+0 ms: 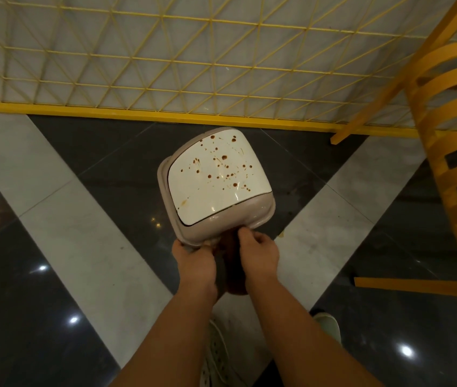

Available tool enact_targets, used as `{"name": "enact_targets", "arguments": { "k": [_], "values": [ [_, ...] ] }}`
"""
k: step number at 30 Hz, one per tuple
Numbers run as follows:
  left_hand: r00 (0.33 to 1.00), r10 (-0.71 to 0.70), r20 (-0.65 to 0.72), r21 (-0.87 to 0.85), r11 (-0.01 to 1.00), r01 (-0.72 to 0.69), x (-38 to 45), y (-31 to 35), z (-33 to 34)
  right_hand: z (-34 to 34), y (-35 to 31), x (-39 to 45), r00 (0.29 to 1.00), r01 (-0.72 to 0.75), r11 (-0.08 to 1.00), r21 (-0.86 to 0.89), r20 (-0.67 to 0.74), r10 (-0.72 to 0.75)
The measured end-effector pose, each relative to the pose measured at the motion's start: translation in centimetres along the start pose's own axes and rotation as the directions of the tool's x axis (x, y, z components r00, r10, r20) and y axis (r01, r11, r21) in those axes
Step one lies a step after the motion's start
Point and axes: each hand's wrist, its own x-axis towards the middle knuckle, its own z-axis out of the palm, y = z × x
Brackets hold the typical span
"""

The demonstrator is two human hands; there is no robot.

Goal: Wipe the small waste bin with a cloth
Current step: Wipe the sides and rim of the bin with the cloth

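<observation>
Both hands hold a spattered small waste bin above the floor.

The waste bin point(216, 185) is pale beige with a white swing lid point(216, 177) that is closed and speckled with brown spots; its contents are hidden, and no writing shows on it. It sits just in front of the yellow wire fence point(166, 65), with a yellow slatted chair point(450, 141) off to its right. The left hand point(192, 256) grips the bin's near rim, fingers curled under the edge. The right hand point(258, 248) pinches the same rim just beside it. Below the bin lies a dark-and-white tiled floor point(68, 233), and a pale shoe point(217, 356) shows beneath the forearms.
</observation>
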Motion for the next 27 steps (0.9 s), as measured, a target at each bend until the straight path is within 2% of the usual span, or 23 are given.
{"name": "enact_targets", "arguments": {
  "k": [3, 6, 9, 13, 17, 19, 21, 23, 25, 27],
  "values": [
    [1.000, 0.006, 0.011, -0.018, 1.000, -0.006, -0.2, 0.1, 0.3, -1.6, -2.0, 2.0, 0.996, -0.009, 0.999, 0.052, -0.090, 0.013],
    [1.000, -0.010, 0.012, -0.041, 0.999, 0.010, -0.2, 0.2, 0.4, -2.4, -3.2, 2.9, 0.993, -0.018, 0.995, 0.094, -0.119, 0.029],
    [1.000, 0.005, 0.007, -0.059, 0.998, -0.005, -0.3, 0.0, 0.5, -1.4, -1.9, 2.4, 0.997, -0.025, 0.988, 0.150, -0.074, 0.037],
    [1.000, 0.014, -0.003, -0.055, 0.998, -0.014, -0.4, -0.2, 0.6, -0.9, 0.1, 1.0, 1.000, 0.006, 0.997, 0.071, -0.015, -0.005],
    [1.000, -0.018, 0.017, -0.069, 0.997, 0.019, -0.5, -0.2, 0.7, -2.2, -1.7, 1.7, 0.971, 0.109, 0.978, 0.176, -0.231, -0.066],
    [1.000, -0.020, 0.020, -0.067, 0.998, 0.022, -0.5, -0.2, 0.7, -2.1, -2.4, 1.2, 0.941, 0.222, 0.949, 0.222, -0.303, -0.150],
    [1.000, -0.013, 0.012, -0.050, 0.999, 0.014, -0.3, -0.4, 0.7, -1.5, -2.2, -0.4, 0.918, 0.337, 0.918, 0.210, -0.289, -0.271],
    [1.000, -0.008, 0.001, -0.030, 1.000, 0.008, -0.2, -0.5, 0.7, -0.8, -1.0, -2.1, 0.868, 0.479, 0.866, 0.146, -0.224, -0.442],
    [1.000, -0.019, 0.009, -0.040, 0.999, 0.020, -0.3, -0.5, 0.7, -0.5, 0.5, -3.3, 0.774, 0.628, 0.778, 0.000, -0.099, -0.625],
    [0.999, -0.019, 0.028, -0.056, 0.998, 0.020, -0.5, -0.4, 0.7, -0.7, 0.9, -3.2, 0.698, 0.710, 0.697, -0.102, -0.029, -0.715]
  ]
}}
